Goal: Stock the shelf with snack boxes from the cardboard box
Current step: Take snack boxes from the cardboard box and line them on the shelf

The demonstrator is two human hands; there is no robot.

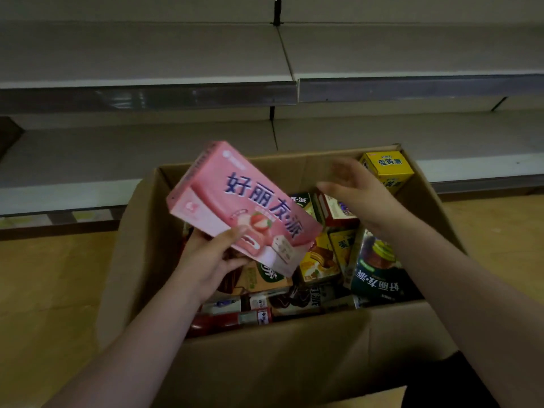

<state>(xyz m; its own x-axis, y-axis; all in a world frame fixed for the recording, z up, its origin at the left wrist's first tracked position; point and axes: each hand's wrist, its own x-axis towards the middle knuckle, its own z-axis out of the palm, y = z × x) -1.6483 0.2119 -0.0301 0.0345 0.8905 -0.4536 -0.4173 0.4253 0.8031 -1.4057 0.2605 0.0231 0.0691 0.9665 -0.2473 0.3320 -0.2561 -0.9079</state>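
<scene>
An open cardboard box (265, 363) stands on the floor in front of me, filled with several snack boxes. My left hand (212, 260) grips the lower end of a pink snack box (235, 201) and holds it tilted above the left half of the carton. My right hand (356, 192) hovers over the carton's far right part with fingers spread and relaxed, touching nothing. A yellow snack box (388, 169) stands upright in the far right corner. A dark green snack box (379, 278) lies at the right, under my right forearm.
Two grey shelf boards run across the view behind the carton: an upper shelf (147, 54) and a lower shelf (88, 160) close to the floor. Wooden floor (44, 290) shows on both sides of the carton.
</scene>
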